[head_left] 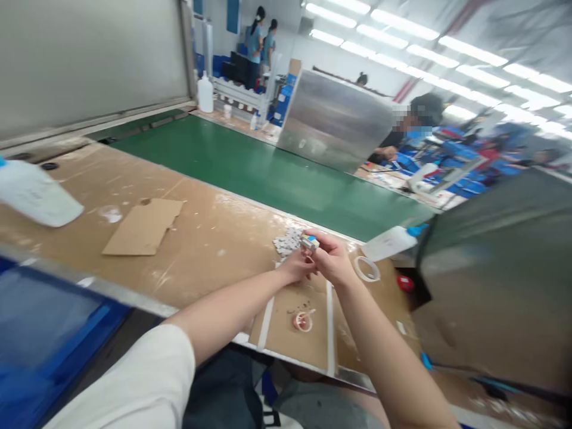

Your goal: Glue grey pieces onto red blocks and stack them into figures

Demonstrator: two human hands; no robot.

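My right hand point(333, 260) pinches a small block-like part point(309, 242) with grey-white, blue and yellow areas; blur hides its exact kind. Close beneath it, my left hand point(295, 266) has its fingers curled in toward the right hand. Whether the left fingers grip anything is hidden. Just beyond the hands lies a pile of small whitish pieces point(287, 241). Nearer my body, a small cup point(302, 322) with reddish contents and a thin stick across its rim sits on a taped cardboard sheet point(290, 348).
A green conveyor belt point(250, 167) runs behind the brown worktop. On the right are a white bottle point(388, 243) with a blue cap, a tape roll point(367, 269) and a metal panel point(500, 280). A cardboard piece point(145, 226) and another bottle point(36, 190) lie left. A co-worker point(402, 131) is across the belt.
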